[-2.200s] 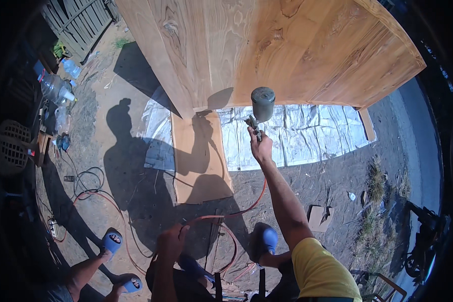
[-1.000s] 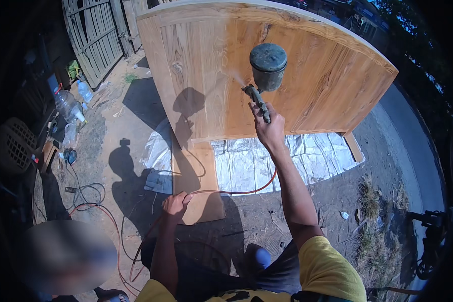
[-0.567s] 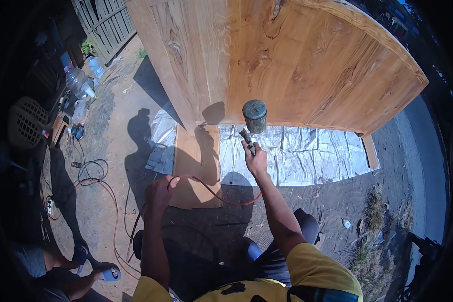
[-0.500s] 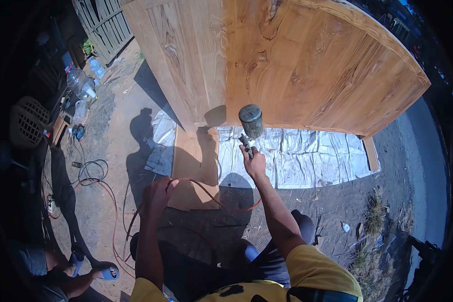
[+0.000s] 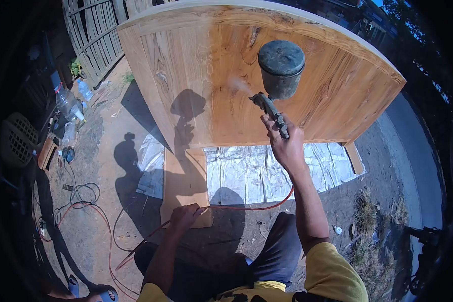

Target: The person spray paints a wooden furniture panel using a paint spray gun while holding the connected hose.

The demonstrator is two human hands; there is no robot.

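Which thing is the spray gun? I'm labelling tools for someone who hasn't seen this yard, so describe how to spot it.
Find the big upright wooden panel standing over the pale ground sheet. In front of its middle, the right hand grips the spray gun. It alone has a round dark cup on top and an orange hose trailing to the left hand.

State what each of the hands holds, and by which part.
Right hand: spray gun, by its handle below the cup. Left hand: orange hose, gripped partway along.
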